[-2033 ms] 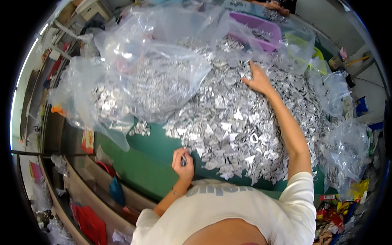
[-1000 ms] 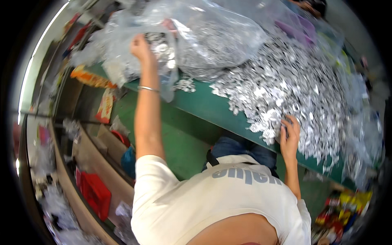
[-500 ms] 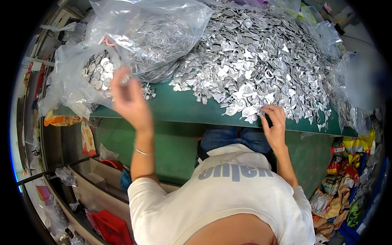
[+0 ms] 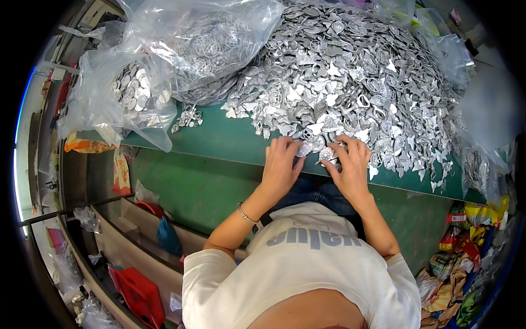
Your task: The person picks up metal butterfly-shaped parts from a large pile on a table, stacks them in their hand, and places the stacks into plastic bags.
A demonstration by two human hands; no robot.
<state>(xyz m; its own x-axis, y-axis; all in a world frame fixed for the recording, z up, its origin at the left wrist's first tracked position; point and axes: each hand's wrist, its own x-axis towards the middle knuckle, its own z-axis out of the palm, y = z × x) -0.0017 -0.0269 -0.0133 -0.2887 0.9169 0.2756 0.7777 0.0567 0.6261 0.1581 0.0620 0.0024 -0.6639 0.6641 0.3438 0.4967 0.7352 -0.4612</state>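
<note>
My left hand rests at the table's near edge with bent fingers. Its fingertips touch a flat grey metal piece, and the thumb stands apart from the index finger. Close beside it, my right hand has its thumb and index finger around a small patterned metal charm. Beyond both hands spreads a large heap of silver-grey metal charms in mixed shapes. The undersides of both hands' fingers are partly hidden.
At the left, a clear plastic bag holds round metal discs. Another bag of ring-like pieces lies behind. A small pile sits on the green tabletop. Drawers stand below left; coloured packets lie right.
My left hand has moved right from the bag of discs to the heap's near edge beside my right hand. My right hand has shifted slightly left, and the view has turned a little.
</note>
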